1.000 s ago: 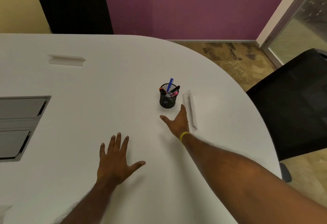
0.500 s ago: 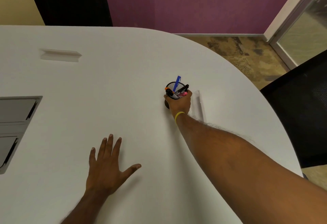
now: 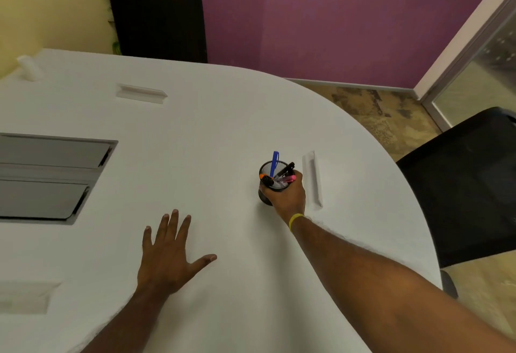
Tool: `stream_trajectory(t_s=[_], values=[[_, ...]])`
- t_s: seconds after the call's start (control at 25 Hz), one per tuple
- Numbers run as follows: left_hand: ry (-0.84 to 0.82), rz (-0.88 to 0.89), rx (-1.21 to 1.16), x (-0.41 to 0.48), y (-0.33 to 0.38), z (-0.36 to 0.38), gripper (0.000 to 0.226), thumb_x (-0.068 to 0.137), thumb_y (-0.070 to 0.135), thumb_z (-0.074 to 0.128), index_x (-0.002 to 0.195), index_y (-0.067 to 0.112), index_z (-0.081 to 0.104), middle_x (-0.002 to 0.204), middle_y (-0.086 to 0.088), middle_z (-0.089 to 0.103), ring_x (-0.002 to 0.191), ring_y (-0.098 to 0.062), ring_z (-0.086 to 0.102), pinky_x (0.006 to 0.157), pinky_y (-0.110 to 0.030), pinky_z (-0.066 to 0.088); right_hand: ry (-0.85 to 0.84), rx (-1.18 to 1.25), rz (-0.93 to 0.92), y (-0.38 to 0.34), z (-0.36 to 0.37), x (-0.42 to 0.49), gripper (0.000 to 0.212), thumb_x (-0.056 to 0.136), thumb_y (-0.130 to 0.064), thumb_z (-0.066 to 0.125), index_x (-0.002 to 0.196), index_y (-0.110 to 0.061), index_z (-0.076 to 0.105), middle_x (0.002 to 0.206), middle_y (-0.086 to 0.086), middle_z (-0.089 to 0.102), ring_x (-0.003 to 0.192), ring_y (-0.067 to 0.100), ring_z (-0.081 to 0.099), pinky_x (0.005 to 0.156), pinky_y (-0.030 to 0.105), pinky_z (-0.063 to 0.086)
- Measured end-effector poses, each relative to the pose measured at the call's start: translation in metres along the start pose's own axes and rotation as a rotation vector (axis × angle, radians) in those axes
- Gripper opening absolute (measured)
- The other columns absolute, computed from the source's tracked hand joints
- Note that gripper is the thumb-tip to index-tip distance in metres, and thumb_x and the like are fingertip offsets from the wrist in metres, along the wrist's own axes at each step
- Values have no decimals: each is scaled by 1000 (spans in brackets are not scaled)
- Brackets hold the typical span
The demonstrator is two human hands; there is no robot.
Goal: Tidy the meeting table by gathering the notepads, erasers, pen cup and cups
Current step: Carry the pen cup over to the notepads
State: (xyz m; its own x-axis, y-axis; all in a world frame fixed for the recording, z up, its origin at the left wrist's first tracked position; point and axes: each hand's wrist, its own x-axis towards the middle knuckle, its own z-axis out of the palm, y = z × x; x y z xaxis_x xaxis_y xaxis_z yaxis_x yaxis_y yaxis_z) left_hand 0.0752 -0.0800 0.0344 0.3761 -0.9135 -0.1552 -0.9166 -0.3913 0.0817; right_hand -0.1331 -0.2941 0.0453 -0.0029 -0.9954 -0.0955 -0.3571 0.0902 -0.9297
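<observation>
Black mesh pen cup (image 3: 266,196) near the white desk's (image 3: 217,135) right edge is gripped by the right hand (image 3: 289,195); the left hand (image 3: 167,255) lies flat, fingers spread.

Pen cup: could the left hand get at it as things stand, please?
Probably yes, though awkwardly. Only bare table lies between the left hand and the pen cup, but the right hand grips the cup's near side.

Black mesh pen cup (image 3: 264,198) stands upright, holding perhaps five pens.
</observation>
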Motion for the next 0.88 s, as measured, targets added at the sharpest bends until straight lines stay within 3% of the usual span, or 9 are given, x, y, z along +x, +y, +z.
stream_trajectory(t_s=[0.12,0.28,0.4,0.6,0.88], values=[[21,-28,-28,-45,-13,-12,119,63,98,4,156,25,5,165,-4,-5,152,-21,-6,120,-52,-4,-25,-10,-7,-6,-17,-63,75,51,-53,89,111,-41,46,96,-21,65,86,-5,64,69,12,48],[9,-28,27,-110,-27,-17,119,61,98,-1,156,26,-1,165,-5,-9,152,-22,-10,120,-53,-5,-74,-46,-35,-6,-35,-149,73,50,-57,87,107,-48,44,94,-23,66,82,-15,62,70,13,50],[9,-61,36,-161,-36,-18,120,60,98,-2,156,26,-2,165,-5,-10,152,-22,-11,120,-54,-7,-122,-47,-53,-2,-48,-208,70,50,-57,88,104,-51,45,95,-22,67,83,-11,64,73,17,53],[42,-156,12,-258,-39,-27,120,60,99,2,156,27,-1,165,-5,-9,152,-21,-11,120,-54,-8,-243,-63,-122,2,-72,-295,66,53,-57,88,101,-60,43,96,-24,67,86,-16,62,68,11,48],[65,-267,79,-396,-46,-31,120,60,99,0,156,26,-3,165,-5,-8,152,-22,-10,120,-55,-8,-425,-55,-204,9,-80,-397,69,55,-55,89,107,-53,43,97,-25,66,86,-18,60,66,9,47]])
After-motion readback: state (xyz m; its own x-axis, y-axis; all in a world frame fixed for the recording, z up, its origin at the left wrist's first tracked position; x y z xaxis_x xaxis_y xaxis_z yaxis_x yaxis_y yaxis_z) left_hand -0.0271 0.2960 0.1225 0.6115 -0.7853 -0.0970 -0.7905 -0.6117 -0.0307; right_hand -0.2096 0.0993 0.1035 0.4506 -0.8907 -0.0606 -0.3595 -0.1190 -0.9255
